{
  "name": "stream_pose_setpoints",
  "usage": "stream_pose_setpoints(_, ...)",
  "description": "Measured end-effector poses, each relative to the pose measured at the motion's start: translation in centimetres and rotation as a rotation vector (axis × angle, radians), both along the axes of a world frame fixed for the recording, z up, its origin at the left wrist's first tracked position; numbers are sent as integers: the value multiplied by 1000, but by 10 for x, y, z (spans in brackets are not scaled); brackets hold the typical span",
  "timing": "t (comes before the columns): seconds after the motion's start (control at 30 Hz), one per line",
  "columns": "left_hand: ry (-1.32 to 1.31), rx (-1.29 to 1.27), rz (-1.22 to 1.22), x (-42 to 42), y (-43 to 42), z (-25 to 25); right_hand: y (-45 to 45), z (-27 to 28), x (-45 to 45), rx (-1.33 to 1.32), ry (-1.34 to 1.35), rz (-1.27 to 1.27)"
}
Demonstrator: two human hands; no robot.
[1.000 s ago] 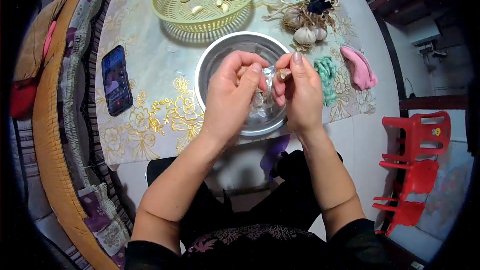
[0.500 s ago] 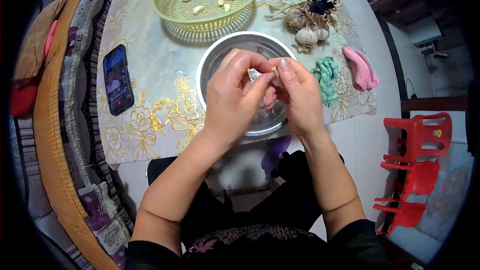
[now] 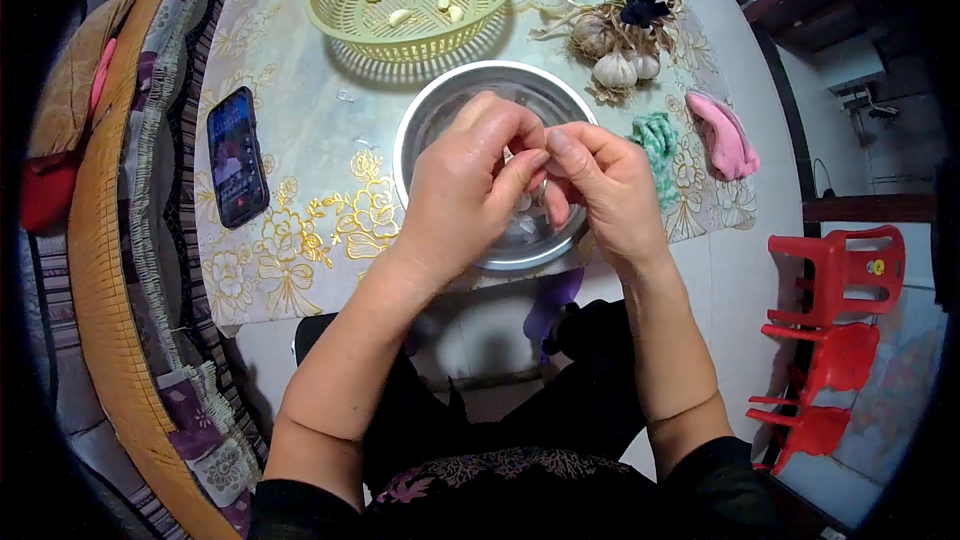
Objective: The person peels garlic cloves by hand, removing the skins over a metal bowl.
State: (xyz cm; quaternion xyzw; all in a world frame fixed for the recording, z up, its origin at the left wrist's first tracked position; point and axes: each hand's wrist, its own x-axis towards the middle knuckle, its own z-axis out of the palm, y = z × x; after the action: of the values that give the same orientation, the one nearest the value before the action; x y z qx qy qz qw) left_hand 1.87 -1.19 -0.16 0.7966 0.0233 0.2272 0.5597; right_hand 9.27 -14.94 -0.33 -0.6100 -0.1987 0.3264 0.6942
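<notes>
Above the steel bowl (image 3: 420, 105), my left hand (image 3: 470, 165) and my right hand (image 3: 605, 185) meet with their fingertips pinched together. Between them is a garlic clove, almost wholly covered by the fingers now. Thin bits of pale garlic skin (image 3: 524, 226) show inside the bowl below. Behind the bowl stands a yellow-green plastic basket (image 3: 430, 47) with several peeled garlic cloves (image 3: 400, 17) spread over its bottom. Right of the basket lies a bunch of whole garlic bulbs (image 3: 615, 68) with dry stalks and a dark tie.
A phone (image 3: 237, 158) with its screen lit lies at the left of the flowered tablecloth (image 3: 310, 120). A green-and-white cloth item (image 3: 655, 155) and a pink one (image 3: 722, 137) lie to the right. Red plastic chairs (image 3: 840, 275) stand on the floor at right.
My right hand has shifted slightly right and down, and its fingers have turned. The white skin and cream piece seen between the fingers earlier are now mostly hidden.
</notes>
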Motion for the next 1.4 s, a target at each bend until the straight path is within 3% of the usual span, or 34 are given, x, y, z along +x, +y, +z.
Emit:
stream_pose_setpoints(0.17,-67,79,3,1,-3,-7,2,-4,0,34,-2,-104)
stream_pose_setpoints(0.27,-29,-11,-90,-3,-6,2,3,1,6,45,22,-301)
stream_pose_setpoints(0.37,-37,-89,-52,-4,-5,0,-8,-1,20,174,92,-320)
stream_pose_setpoints(0.5,38,-189,65,2,-3,-8,-8,6,14,168,140,-232)
stream_pose_setpoints(0.67,281,26,36,-3,-1,-8,-6,7,10,121,131,-141)
stream_pose_setpoints(0.77,32,101,148,0,-4,-7,-4,6,8,105,111,-155)
stream_pose_setpoints(0.87,-32,-10,155,0,-5,0,0,4,4,65,76,-148)
stream_pose_setpoints(1.4,-80,-26,17,-2,-1,5,-5,-1,2,90,265,-34)
